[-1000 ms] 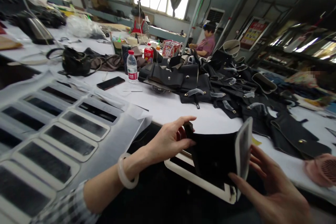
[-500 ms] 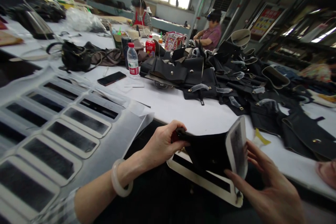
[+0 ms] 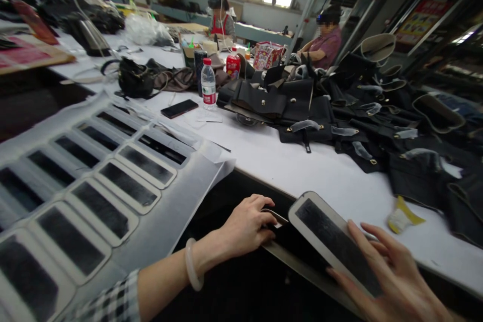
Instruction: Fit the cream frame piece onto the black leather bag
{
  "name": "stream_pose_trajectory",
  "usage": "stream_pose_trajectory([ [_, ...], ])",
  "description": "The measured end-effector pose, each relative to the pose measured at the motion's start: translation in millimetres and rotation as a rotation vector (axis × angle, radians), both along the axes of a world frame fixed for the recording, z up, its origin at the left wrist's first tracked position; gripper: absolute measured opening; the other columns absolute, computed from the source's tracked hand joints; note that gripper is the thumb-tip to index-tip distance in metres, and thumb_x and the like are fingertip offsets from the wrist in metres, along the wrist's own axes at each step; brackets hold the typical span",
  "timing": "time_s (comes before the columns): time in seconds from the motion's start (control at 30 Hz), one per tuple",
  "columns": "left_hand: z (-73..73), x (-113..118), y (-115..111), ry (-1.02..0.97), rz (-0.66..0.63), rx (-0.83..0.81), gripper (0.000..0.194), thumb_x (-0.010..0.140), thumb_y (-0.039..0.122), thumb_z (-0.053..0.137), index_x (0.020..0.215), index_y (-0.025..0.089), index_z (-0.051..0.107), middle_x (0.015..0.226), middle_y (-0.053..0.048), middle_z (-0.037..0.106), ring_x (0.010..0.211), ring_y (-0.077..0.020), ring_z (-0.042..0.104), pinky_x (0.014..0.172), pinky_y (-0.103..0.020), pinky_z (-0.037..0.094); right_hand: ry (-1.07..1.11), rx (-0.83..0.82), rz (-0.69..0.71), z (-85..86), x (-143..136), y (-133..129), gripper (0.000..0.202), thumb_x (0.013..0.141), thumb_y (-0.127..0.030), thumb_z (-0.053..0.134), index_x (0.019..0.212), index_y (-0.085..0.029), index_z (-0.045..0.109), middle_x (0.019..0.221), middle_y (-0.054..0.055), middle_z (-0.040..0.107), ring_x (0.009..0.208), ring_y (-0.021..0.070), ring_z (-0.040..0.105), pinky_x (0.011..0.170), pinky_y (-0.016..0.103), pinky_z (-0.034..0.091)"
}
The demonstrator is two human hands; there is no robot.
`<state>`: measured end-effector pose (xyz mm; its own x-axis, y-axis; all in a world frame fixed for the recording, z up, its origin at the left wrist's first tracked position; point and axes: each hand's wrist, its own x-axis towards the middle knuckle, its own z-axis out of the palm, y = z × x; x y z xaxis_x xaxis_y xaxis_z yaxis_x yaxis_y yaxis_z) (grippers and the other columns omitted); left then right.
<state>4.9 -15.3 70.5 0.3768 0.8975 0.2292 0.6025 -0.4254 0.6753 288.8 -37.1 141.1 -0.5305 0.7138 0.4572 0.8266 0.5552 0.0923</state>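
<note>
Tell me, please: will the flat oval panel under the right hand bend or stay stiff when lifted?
The oval panel probably stays fairly stiff: it lies straight and partly unsupported under the right hand. It looks thin, so likely light. Its dark middle seems fuzzy, so it should not slip much.

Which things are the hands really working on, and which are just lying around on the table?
In the hands:
- left hand gripping the dark folded piece
- right hand resting on the pale-rimmed panel
- matching panels laid in rows on the left

Just lying about:
- water bottle
- phone
- red can
- black handbag
- yellow scrap
</note>
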Motion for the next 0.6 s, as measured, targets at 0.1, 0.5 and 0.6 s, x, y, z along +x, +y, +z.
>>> stream_pose_trajectory([
  [0.1,-6.3,-0.3,-4.3,-0.022,0.013,-0.039,0.019,0.076,0.018,0.077,0.095,0.021,0.074,0.135,-0.008,0.056,0.124,-0.0266,0.050,0.107,-0.041,0.041,-0.123,0.034,0.048,-6.1,0.2,3.4,0.053,0.098,-0.041,0.042,0.147,-0.021,0.041,0.122,0.013,0.065,0.100,0.0278,0.066,0.075,0.040,0.053],
  [0.5,-60.6,-12.7,-21.4,-0.871,0.482,-0.691,0.041,0.090,0.053,0.054,0.112,0.020,0.065,0.119,-0.008,0.065,0.118,-0.0273,0.055,0.105,-0.041,0.038,-0.237,-0.003,0.299,-27.6,-12.7,18.2,0.051,0.095,-0.045,0.043,0.131,-0.011,0.055,0.118,0.012,0.068,0.096,0.0226,0.068,0.077,0.033,0.054],
  [0.6,-79.5,-2.4,-26.2,-0.945,0.484,-0.839,0.048,0.091,0.060,0.046,0.114,0.023,0.066,0.127,-0.008,0.063,0.124,-0.0309,0.051,0.099,-0.045,0.042,-0.276,-0.050,0.373,-28.6,-11.2,25.7,0.050,0.088,-0.048,0.051,0.125,-0.016,0.060,0.117,0.010,0.070,0.089,0.0207,0.072,0.069,0.028,0.061],
])
